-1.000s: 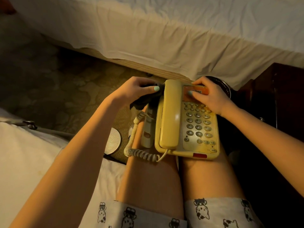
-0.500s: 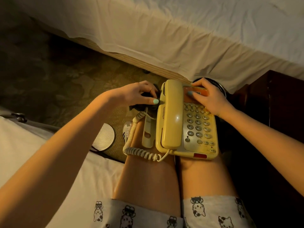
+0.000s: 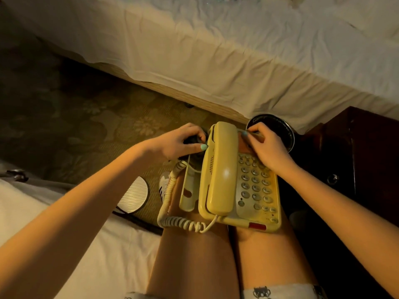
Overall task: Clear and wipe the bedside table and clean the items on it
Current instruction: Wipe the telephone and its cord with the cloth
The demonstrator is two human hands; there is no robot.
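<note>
A yellow corded telephone [image 3: 239, 190] lies across my bare thighs, its handset [image 3: 220, 169] in the cradle and its coiled cord [image 3: 181, 221] looping off the left side. My left hand [image 3: 179, 143] grips a dark cloth [image 3: 192, 140] bunched against the phone's upper left edge. My right hand [image 3: 267, 147] holds the phone's top right corner, fingers curled over the orange label area above the keypad. The dark wooden bedside table [image 3: 362, 152] stands at the right.
A round dark bin [image 3: 285, 128] sits on the floor just beyond the phone. A bed with a cream sheet [image 3: 237, 50] runs across the top. Patterned carpet [image 3: 86, 117], a round ribbed white object [image 3: 133, 195] and a striped shoe [image 3: 164, 185] lie at the left.
My left hand has drawn the dark cloth down along the phone's left side, fingers curling tighter round it. My right hand has shifted slightly up at the top corner.
</note>
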